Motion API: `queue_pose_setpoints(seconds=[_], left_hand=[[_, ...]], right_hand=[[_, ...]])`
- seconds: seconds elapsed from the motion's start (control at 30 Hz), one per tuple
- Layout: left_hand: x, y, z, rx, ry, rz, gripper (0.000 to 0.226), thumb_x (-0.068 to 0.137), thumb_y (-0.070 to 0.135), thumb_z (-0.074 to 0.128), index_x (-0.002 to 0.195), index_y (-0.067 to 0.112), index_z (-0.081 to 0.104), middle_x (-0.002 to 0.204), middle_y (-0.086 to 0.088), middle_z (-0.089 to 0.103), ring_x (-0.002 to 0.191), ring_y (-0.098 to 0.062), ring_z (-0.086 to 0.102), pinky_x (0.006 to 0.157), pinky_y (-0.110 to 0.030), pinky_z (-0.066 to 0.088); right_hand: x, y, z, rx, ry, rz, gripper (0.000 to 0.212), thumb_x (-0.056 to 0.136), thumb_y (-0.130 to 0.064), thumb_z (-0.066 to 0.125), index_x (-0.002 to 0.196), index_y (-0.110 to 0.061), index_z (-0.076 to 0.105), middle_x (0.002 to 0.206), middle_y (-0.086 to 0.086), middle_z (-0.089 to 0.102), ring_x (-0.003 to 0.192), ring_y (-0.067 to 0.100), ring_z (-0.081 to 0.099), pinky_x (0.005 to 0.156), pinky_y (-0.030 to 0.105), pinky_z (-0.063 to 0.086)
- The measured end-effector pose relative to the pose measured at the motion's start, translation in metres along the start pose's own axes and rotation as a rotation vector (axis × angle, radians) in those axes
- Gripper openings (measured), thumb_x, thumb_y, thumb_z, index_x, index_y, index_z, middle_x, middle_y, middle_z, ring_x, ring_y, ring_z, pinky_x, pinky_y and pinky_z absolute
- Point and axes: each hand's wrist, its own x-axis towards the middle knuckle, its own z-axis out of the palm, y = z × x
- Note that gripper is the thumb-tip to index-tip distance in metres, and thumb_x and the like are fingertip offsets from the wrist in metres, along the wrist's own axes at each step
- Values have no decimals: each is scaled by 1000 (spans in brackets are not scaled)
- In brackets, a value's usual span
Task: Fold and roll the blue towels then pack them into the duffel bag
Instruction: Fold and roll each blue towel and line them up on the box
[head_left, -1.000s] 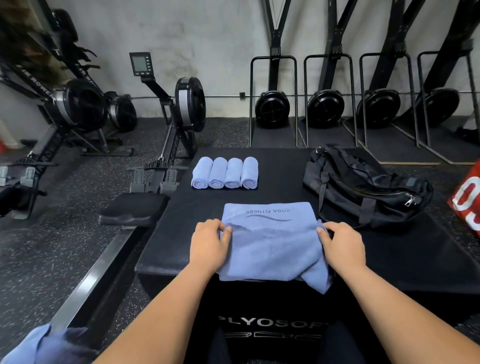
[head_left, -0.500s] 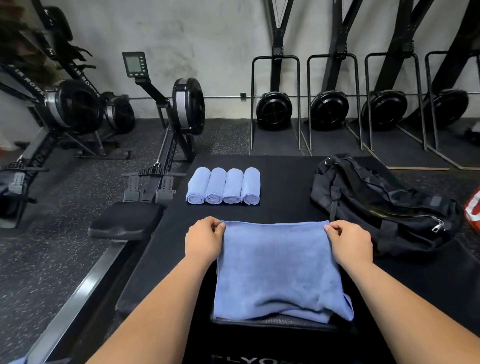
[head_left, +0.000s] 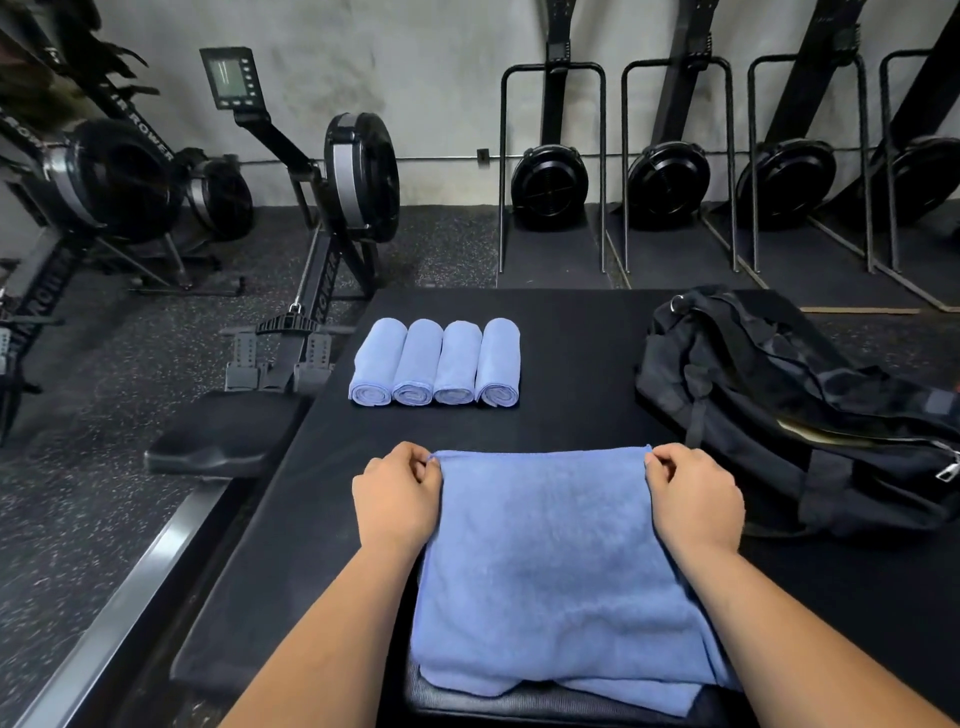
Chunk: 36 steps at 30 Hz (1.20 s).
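Change: over the last second the blue towel (head_left: 545, 561) has been folded over, so a plain face now hides its printed lettering. Both hands have gone from its side edges to its far corners.
Towel: soft, napped terry, roughly rectangular, lying flat on the matte black platform (head_left: 571, 332). Its near edge lies in loose, uneven layers.
Left hand (head_left: 397, 499): knuckles up, fingers curled, thumb and forefinger pinching the far left corner.
Right hand (head_left: 693, 501): mirrored pose, pinching the far right corner.
Rolled towels (head_left: 435, 364): four tight cylinders of the same cloth, touching side by side, spiral ends facing the viewer, beyond the flat towel.
Duffel bag (head_left: 800, 415): black woven fabric, slumped, with a metal zip pull. It sits on the platform to the right of the towel.
Surroundings: rowing machine (head_left: 358, 176) on speckled rubber flooring.
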Motion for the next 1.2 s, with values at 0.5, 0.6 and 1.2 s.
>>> queue_pose_setpoints(seconds=[0.5,0.6,1.2], left_hand=[[7,-1,10,175,-44,44,27,102,53,46,120,48,66,92,15,70,98,-20,57,87,-41,41],[7,-2,10,173,-44,54,27,101,55,44,114,47,66,82,16,67,95,-19,55,85,-41,42],[0,-2,4,10,3,104,7,102,39,59,97,35,57,88,17,63,86,-10,58,84,-37,36]], right_hand=[[9,4,2,62,-80,91,28,100,-43,58,124,-33,70,90,-10,63,87,22,61,68,34,44],[10,5,2,42,-96,70,24,102,-43,57,120,-35,70,94,-8,59,82,21,58,65,34,43],[5,9,-1,201,-68,51,6,103,-39,57,105,-34,61,95,-16,59,81,18,56,69,35,40]])
